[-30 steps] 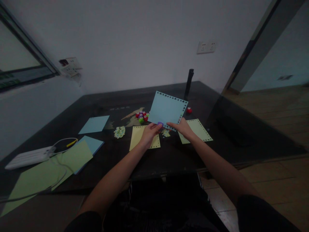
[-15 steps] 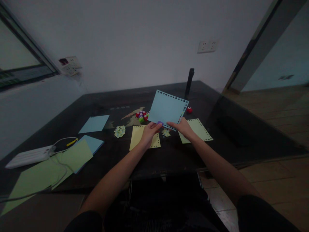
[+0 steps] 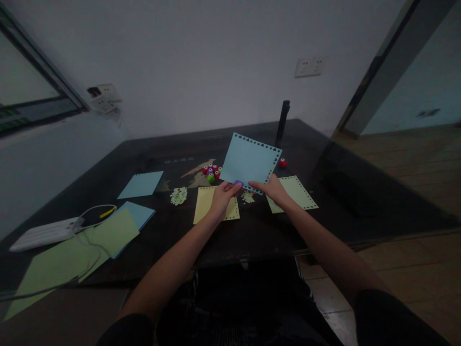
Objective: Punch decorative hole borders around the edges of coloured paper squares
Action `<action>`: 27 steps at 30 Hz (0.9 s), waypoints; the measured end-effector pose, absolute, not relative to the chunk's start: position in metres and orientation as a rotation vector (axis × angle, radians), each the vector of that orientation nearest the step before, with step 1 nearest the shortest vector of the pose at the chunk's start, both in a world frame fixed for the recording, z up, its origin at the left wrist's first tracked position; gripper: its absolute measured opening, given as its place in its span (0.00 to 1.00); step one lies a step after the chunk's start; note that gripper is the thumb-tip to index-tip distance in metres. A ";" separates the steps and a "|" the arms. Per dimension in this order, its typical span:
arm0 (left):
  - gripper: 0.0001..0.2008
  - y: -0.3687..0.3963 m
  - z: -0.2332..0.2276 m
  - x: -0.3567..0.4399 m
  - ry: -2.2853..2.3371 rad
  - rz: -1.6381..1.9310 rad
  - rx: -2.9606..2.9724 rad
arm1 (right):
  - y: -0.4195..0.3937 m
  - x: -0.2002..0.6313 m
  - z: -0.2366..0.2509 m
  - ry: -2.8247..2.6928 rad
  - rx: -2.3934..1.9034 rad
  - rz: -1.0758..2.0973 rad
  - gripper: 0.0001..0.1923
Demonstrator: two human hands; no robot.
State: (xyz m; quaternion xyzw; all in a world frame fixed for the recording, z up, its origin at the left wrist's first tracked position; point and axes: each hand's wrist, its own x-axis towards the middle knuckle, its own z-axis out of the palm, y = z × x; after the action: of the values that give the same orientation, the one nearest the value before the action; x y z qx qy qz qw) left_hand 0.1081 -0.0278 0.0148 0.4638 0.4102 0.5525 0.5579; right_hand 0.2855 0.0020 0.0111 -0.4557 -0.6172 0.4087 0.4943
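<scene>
A light blue paper square [image 3: 249, 162] with punched heart holes along its edges is lifted off the dark table [image 3: 151, 158]. My right hand [image 3: 272, 190] pinches its lower edge. My left hand [image 3: 222, 197] holds a small purple punch [image 3: 238, 183] clamped on that same lower edge. Under my hands lie two yellow sheets with punched borders, one on the left [image 3: 207, 202] and one on the right [image 3: 297, 192], with a little heap of paper bits [image 3: 247, 197] between them.
A cluster of small coloured punches [image 3: 212, 173] and one red punch [image 3: 283, 163] lie behind the sheet. Blue sheets [image 3: 141, 185], green sheets [image 3: 65, 259], a white power strip [image 3: 43, 233] with cable sit left. A dark post [image 3: 282, 122] stands at the back. The table edge drops off right.
The blue sheet and both hands have hardly shifted; the view has drifted slightly, nothing else moved.
</scene>
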 end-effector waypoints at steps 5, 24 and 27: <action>0.17 -0.028 0.015 0.110 0.944 1.334 1.059 | 0.001 0.285 0.012 -1.488 -1.113 0.979 0.20; 0.19 -0.026 0.007 0.117 0.848 1.319 1.063 | -0.003 0.294 0.019 -1.523 -1.140 1.052 0.17; 0.18 -0.029 0.007 0.123 0.830 1.295 1.080 | -0.007 0.302 0.019 -1.537 -1.145 1.055 0.17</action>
State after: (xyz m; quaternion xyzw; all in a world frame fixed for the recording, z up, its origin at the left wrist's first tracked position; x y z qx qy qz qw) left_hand 0.1226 -0.0286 0.0072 0.4641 0.3564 0.5563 0.5900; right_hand 0.3019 -0.0074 0.0191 -0.4649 -0.6243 0.4283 0.4590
